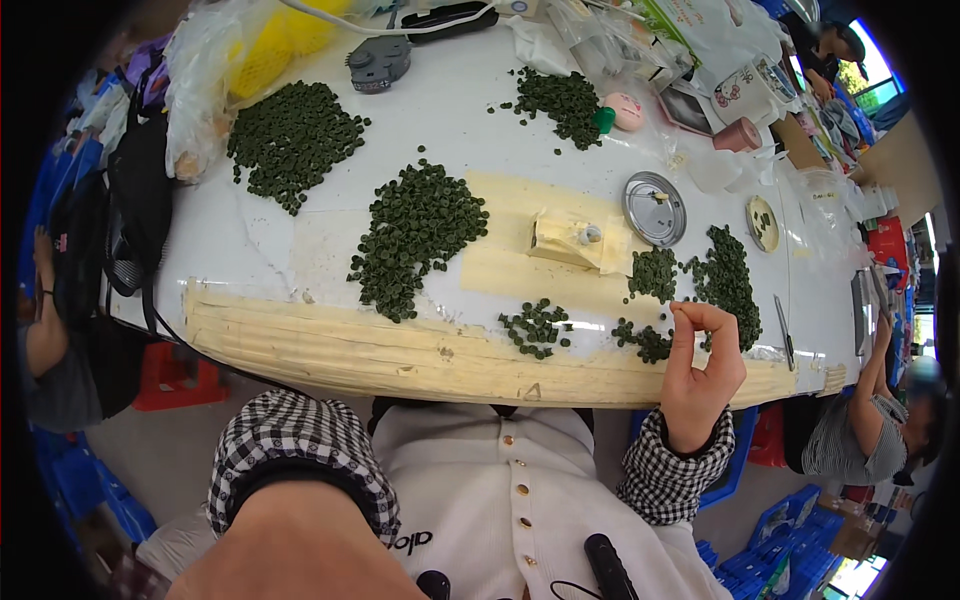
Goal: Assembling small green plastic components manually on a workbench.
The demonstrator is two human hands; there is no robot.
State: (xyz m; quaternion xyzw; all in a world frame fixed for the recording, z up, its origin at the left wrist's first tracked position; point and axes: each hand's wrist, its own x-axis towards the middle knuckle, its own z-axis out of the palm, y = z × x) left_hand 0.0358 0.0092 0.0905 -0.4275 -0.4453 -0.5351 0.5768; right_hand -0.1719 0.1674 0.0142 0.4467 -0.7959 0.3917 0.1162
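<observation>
My right hand point(704, 370) is raised at the table's front edge, its thumb and index fingertip pressed together. Whatever sits in that pinch is too small to make out. Around it lie piles of small dark green round pieces: a small pile point(650, 345) just left of the fingers, a longer pile point(730, 285) behind them. Farther left is another small group point(535, 328). A block wrapped in cream tape point(560, 240), with a small metal knob on top, stands behind these. My left hand point(290, 550) is very close at the lower edge; its fingers are out of sight.
Larger green piles point(415, 235) cover the table's left half. A round metal dish point(655, 225) and a thin dark tool point(783, 335) lie to the right. A grey device point(380, 65), plastic bags point(200, 100) and a pink container point(737, 135) stand farther back. Other people sit at both sides.
</observation>
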